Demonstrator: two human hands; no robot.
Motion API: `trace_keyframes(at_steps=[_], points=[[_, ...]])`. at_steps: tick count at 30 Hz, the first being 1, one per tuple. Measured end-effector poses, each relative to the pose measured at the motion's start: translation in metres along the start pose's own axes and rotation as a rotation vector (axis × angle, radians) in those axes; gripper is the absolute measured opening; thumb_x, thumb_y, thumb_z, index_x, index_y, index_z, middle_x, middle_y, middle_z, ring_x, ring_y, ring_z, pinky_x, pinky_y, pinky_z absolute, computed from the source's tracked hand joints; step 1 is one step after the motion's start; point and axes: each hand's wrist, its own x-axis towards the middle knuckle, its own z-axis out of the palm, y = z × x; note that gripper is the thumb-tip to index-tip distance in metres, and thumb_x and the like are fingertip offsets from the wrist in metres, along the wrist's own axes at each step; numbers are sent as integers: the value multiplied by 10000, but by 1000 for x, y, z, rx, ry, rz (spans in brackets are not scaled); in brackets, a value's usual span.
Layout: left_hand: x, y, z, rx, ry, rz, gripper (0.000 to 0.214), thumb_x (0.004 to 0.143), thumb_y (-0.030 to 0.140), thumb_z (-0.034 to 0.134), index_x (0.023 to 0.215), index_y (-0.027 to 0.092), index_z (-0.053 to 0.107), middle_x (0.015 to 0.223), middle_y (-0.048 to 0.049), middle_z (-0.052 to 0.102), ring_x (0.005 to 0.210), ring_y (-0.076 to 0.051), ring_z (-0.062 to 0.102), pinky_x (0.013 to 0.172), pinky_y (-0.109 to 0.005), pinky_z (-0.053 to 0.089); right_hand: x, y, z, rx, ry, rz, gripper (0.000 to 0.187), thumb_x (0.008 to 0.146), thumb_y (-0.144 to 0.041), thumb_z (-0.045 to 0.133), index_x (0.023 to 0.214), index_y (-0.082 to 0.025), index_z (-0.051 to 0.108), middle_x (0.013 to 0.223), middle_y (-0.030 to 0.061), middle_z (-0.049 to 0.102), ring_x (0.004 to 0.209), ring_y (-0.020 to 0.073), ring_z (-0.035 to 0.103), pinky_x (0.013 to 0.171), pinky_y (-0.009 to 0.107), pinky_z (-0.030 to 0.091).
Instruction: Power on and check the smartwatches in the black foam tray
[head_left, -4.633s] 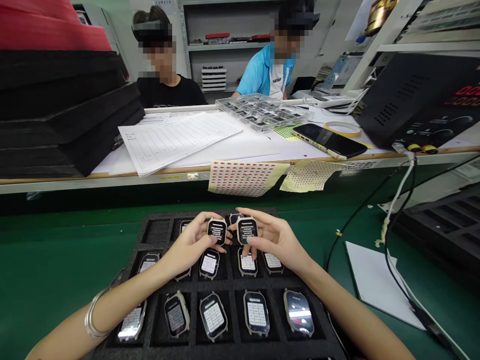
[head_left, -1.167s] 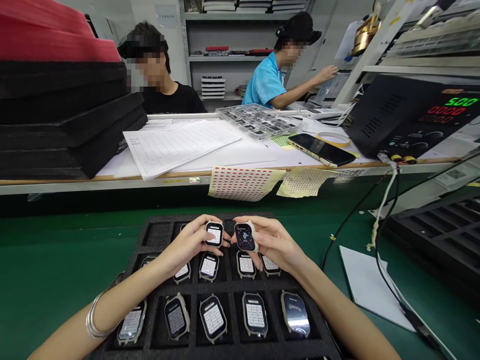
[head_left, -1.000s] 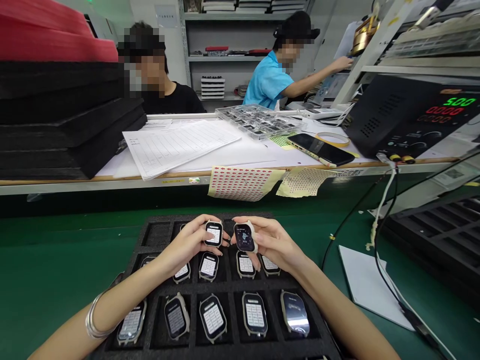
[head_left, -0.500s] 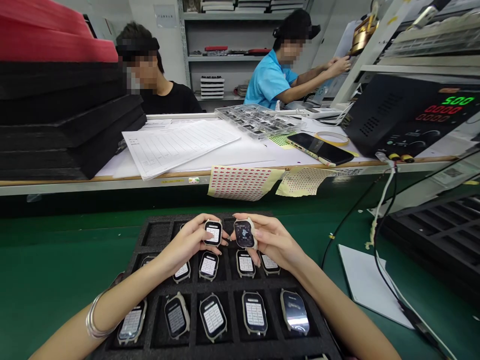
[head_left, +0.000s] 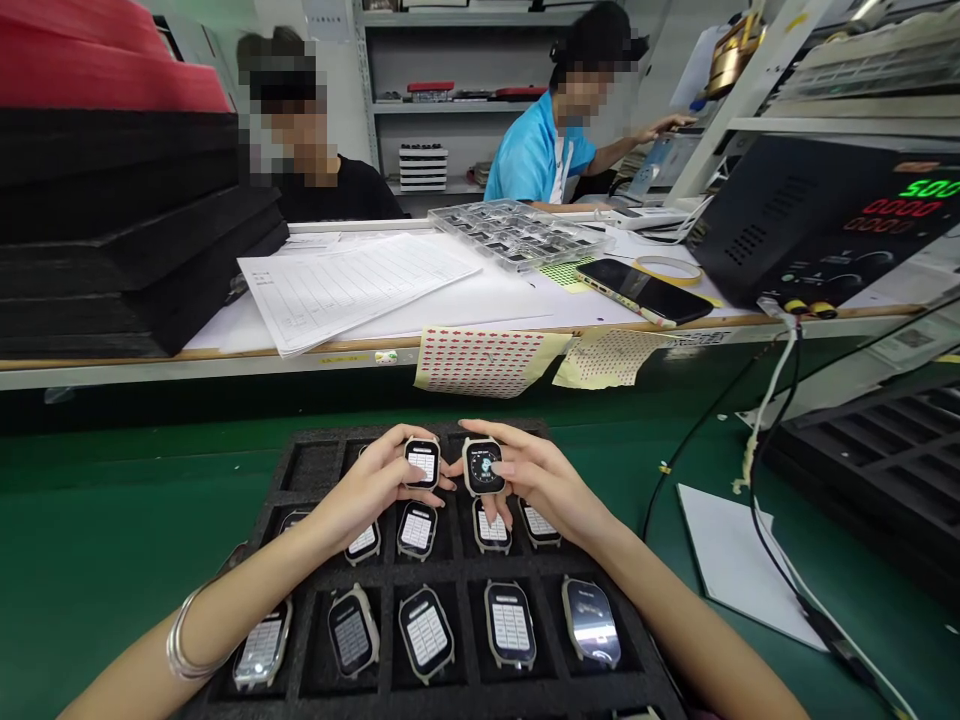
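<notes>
My left hand (head_left: 371,490) grips a small smartwatch body (head_left: 421,462) whose screen shows a white keypad. My right hand (head_left: 541,482) holds a second watch body (head_left: 482,467) with a dark round dial on its screen, and the thumb rests on that screen. Both hands hover over the far rows of a black foam tray (head_left: 311,467) lying on the green belt. Several more watch bodies (head_left: 511,624) with lit screens lie in the tray's pockets. The far left pocket is bare.
A white sheet (head_left: 731,565) and black and white cables (head_left: 780,420) lie right of the tray. Behind stands a bench with paper forms (head_left: 352,285), sticker sheets (head_left: 484,358), a phone (head_left: 645,290), a clear parts tray (head_left: 517,228) and a power supply (head_left: 825,215). Black foam stacks (head_left: 127,240) sit left. Two people work across the bench.
The right watch's screen went from white text to a dark dial, and the left one's to a keypad. My right thumb has moved onto the right screen. The person in blue lowered an arm.
</notes>
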Motion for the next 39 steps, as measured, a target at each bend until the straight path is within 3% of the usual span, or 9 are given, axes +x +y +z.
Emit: trace_keyframes(at_steps=[6,19,26,31,39], points=[[0,-1,0,35,1,3,299,735,100,548,1023,175,518,846,-29,628,863,-209,645,717,-321,541,-2,3,2,-48,22,-48,471,864,-194,567,1326,-164,483,970,120,676,571,161,662,427,226,513],[-1,-2,-1,37,-45,-9,341,741,91,532,1074,159,509,949,-75,669,857,-203,643,724,-338,532,-3,2,5,-158,88,-59,478,848,-214,641,1299,-135,503,952,118,693,513,108,633,411,176,497],[-1,-2,0,19,-13,11,335,724,80,554,1048,163,540,918,-43,657,795,-153,620,686,-286,531,-2,0,2,45,-95,-84,498,907,-214,563,1382,-198,414,1091,136,643,767,195,690,562,264,561],[0,-3,-1,29,-33,10,335,724,90,559,1050,167,538,896,-44,665,828,-175,630,685,-288,524,-1,3,-2,61,-151,-130,385,896,-177,590,1278,-179,540,1004,107,653,619,137,667,547,260,558],[1,-4,-2,44,-64,8,334,738,95,539,1064,168,518,951,-66,668,861,-194,635,705,-314,518,-1,4,-4,84,-172,-161,355,855,-185,653,1206,-199,600,988,78,640,558,123,659,492,242,556]])
